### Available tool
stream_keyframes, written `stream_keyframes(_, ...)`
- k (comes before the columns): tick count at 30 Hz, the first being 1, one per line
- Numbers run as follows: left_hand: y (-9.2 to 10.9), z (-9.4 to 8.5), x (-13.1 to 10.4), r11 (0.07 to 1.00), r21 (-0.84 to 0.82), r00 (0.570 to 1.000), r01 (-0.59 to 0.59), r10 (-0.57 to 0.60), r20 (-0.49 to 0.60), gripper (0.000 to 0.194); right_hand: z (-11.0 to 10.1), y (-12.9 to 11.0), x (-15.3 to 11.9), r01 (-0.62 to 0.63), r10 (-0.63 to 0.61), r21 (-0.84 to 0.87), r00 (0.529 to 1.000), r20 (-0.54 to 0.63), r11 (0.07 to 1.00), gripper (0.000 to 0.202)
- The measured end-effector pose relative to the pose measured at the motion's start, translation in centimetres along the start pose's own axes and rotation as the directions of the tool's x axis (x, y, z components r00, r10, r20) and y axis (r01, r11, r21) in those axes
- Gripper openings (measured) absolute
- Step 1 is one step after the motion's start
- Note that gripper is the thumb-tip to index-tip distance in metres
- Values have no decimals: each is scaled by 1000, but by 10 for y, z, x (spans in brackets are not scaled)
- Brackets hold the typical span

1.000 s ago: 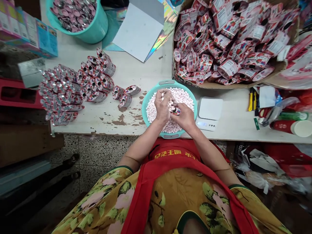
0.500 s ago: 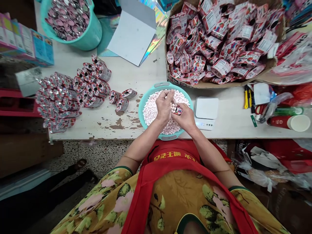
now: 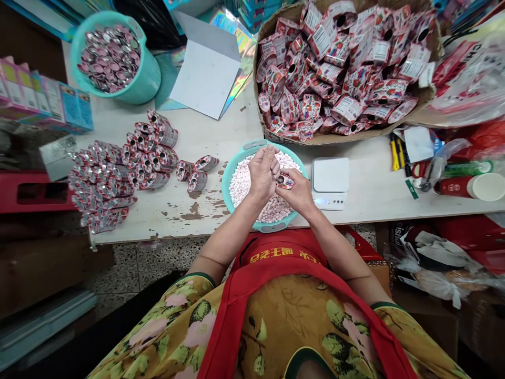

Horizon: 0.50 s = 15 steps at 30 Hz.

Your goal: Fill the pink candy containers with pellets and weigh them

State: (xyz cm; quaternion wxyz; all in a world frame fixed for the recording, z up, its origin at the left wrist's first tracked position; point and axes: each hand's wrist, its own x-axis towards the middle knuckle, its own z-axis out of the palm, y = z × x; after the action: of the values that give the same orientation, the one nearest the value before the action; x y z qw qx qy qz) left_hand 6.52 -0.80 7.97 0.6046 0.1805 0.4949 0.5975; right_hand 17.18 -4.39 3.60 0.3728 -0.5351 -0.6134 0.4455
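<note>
Over the turquoise basin (image 3: 226,181), both my hands are close together. The basin holds many small pale pink candies (image 3: 241,181). My left hand (image 3: 263,171) is curled into a fist against the opening of a small strawberry-printed container (image 3: 284,181); candies showed in this hand a moment ago, and its fingers now cover them. With thumb and fingers, my right hand (image 3: 299,193) grips that container, its opening turned toward the left fist. Part of the container is hidden by my fingers.
Right of the basin sits a white scale (image 3: 330,176). Behind it, a cardboard box (image 3: 335,140) is heaped with printed containers. More containers (image 3: 153,150) stand grouped at left. A turquoise bucket (image 3: 148,79) holds round lids. Cutters (image 3: 397,152) and a paper cup (image 3: 487,187) lie at right.
My left fingers have closed, covering the candies that showed between my hands. The right hand keeps the container near the left one. The camera view has shifted and turned slightly.
</note>
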Motion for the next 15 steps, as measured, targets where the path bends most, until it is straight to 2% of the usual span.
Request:
stream_keyframes(8,4,9,2,1000,-29,1000,9,-10,-15,32,-5,5,5,17,-15,98,1000,-14,995,34)
stream_keyframes(12,17,2,10,996,-91,998,-25,20,-52,28,-18,15,5,-24,21,220,1000,20,975,39)
stream_keyframes(15,23,-7,14,995,-100,995,-9,-1,-98,28,-28,24,3,-62,53,340,998,37,938,48)
